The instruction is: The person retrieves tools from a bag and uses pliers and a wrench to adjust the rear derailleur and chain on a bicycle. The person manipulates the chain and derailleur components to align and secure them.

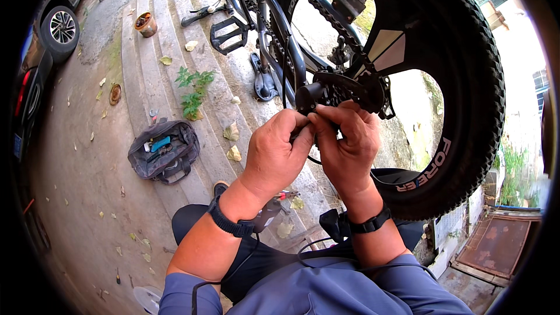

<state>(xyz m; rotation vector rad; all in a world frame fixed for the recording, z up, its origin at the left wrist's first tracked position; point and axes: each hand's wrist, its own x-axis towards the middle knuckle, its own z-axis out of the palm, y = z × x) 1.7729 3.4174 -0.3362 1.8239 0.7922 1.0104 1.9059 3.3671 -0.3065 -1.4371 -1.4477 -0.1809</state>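
A bicycle stands upside down in front of me, its saddle (264, 80) resting on the steps. My left hand (275, 147) and my right hand (350, 143) meet right below the black rear derailleur (312, 97), beside the hub of the rear wheel. On each hand, thumb and forefinger are pinched together, the fingertips nearly touching. Whatever they pinch is too small and too covered to make out. A thin black cable (315, 160) loops out beneath the hands. The chain (332, 20) runs from the sprockets up toward the pedal (228, 36).
The thick knobbly tyre (487, 81) fills the right side. A dark open tool bag (164, 150) sits on the steps at left, near a green weed (194, 90). Pliers with red handles (286, 195) lie below my left wrist. A rusty can (146, 24) and a parked car (44, 64) are farther off.
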